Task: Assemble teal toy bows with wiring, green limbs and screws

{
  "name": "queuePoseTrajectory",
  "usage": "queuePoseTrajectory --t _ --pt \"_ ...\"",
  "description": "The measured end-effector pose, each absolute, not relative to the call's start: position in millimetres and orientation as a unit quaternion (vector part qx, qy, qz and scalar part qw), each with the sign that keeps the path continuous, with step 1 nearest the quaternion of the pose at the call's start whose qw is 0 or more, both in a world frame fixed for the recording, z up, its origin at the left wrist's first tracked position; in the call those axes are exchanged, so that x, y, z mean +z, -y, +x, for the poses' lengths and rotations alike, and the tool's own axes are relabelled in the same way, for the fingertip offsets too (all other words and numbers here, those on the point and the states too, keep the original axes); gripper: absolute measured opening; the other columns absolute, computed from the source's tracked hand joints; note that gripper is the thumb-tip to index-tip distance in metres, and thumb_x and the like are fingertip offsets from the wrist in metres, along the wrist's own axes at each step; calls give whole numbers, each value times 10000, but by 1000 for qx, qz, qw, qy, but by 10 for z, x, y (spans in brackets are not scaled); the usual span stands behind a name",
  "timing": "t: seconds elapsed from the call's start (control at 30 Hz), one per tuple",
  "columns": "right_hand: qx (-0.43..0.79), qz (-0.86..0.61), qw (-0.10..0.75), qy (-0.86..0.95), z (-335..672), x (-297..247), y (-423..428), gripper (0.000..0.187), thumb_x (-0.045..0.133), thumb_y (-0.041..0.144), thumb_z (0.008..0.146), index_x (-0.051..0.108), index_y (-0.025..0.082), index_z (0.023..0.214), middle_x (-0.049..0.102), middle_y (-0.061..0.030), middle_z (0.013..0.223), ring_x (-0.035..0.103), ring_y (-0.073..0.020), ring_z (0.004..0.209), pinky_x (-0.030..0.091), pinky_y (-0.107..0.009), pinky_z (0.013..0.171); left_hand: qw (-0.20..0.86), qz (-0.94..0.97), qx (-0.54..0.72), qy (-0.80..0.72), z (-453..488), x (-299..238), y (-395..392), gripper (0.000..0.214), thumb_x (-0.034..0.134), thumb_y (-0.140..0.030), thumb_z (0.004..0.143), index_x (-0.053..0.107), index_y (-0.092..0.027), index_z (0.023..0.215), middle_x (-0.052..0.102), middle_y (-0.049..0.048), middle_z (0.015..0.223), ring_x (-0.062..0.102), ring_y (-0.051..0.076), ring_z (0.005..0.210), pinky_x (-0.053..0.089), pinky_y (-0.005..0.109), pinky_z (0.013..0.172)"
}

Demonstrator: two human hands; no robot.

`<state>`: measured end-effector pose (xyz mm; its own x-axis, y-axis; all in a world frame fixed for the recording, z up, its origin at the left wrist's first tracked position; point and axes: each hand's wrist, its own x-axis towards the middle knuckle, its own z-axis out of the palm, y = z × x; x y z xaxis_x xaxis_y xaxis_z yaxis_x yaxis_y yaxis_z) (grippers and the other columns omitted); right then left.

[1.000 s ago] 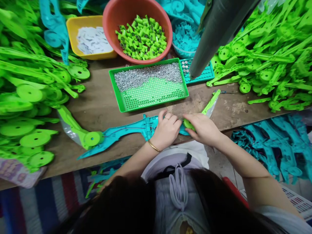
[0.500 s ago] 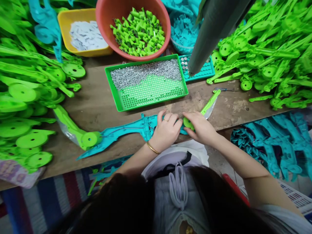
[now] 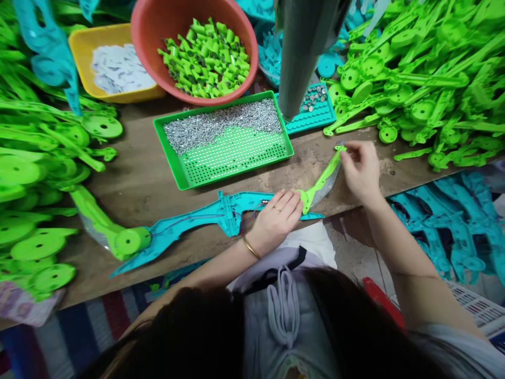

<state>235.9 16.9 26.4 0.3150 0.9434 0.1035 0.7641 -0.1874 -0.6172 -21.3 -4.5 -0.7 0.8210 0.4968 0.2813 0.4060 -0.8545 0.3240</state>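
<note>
A long teal plastic frame [image 3: 197, 223] lies along the front of the wooden bench, with a green limb and disc [image 3: 118, 239] fitted at its left end. My left hand [image 3: 276, 216], with a ring and a gold bangle, presses down on the frame's right end, fingers closed over it beside the green disc [image 3: 304, 197] of a second limb. That green limb [image 3: 321, 181] angles up to the right. My right hand [image 3: 359, 168] pinches its far tip between thumb and fingers.
A green tray [image 3: 232, 152] of small metal screws sits behind the frame. Behind it are a red bowl [image 3: 145, 31] of green pieces, a yellow tub [image 3: 84, 42] of white bits, and a dark grey post [image 3: 303, 52]. Green parts are heaped left [image 3: 39, 163] and right [image 3: 426, 89]; teal parts [image 3: 442, 231] lie lower right.
My right hand left the green disc at the frame's end and slid up along the limb to pinch its tip. My left hand stayed on the frame. The view shifted left.
</note>
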Motion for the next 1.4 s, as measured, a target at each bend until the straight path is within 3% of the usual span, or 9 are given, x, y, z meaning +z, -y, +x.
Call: queuePoseTrajectory --t 0.2,0.5,0.7,0.87,0.93,1.07,1.2,1.3,1.4 --pt "205 -797 247 511 2690 38 -374 310 580 362 844 601 159 1078 634 -42 886 553 -153 729 498 -321 763 78 947 209 -232 -223 -15 102 308 563 -204 938 616 -67 1209 641 195 1307 552 319 1305 479 494 1100" --pt "250 -771 219 543 2782 155 -421 264 608 396 807 622 184 964 640 -62 947 588 -183 838 492 -363 818 50 937 239 -251 -239 -120 201 375 579 -211 943 572 -74 1292 628 178 1329 486 301 1364 449 469 1134" --pt "493 -648 423 397 2813 206 -429 474 753 512 689 435 261 935 625 42 748 664 -170 729 536 -317 671 46 937 239 -253 -274 -19 192 338 586 -248 939 609 -97 1241 665 161 1283 576 288 1283 467 463 1102" --pt "481 -578 540 380 2698 279 -359 494 846 431 643 453 279 901 566 85 670 684 -141 693 540 -263 644 182 928 171 -277 89 425 -88 342 517 -450 957 692 -157 981 725 88 961 673 249 999 490 485 1034" --pt "449 -573 555 404 2649 357 -311 463 839 404 670 470 294 928 557 84 673 687 -142 702 559 -284 685 259 885 141 -361 332 577 -286 392 543 -447 942 657 -108 1102 691 139 1085 652 274 1010 531 438 900" --pt "383 -587 561 442 2624 501 -206 480 776 457 748 476 340 1103 633 32 821 707 -185 861 575 -351 789 448 813 91 -360 658 661 -566 288 535 -381 960 692 -143 915 706 55 844 642 186 784 474 296 721" --pt "430 -577 505 476 2675 461 -160 578 732 551 761 495 341 1244 684 -13 946 688 -195 890 562 -350 776 479 795 143 -345 696 548 -567 223 551 -307 952 697 -152 884 709 38 821 617 161 748 415 268 698" --pt "493 -551 414 531 2651 354 -161 384 751 502 763 659 266 1051 680 -12 880 652 -168 800 528 -307 724 478 793 156 -344 677 489 -530 200 558 -275 944 692 -143 877 714 48 835 622 165 768 407 266 697" --pt "482 -541 438 532 2566 277 -164 166 734 388 806 693 227 805 635 3 786 593 -135 735 473 -272 677 478 798 139 -340 643 513 -554 220 548 -303 954 687 -137 917 720 57 864 631 177 788 410 276 706"
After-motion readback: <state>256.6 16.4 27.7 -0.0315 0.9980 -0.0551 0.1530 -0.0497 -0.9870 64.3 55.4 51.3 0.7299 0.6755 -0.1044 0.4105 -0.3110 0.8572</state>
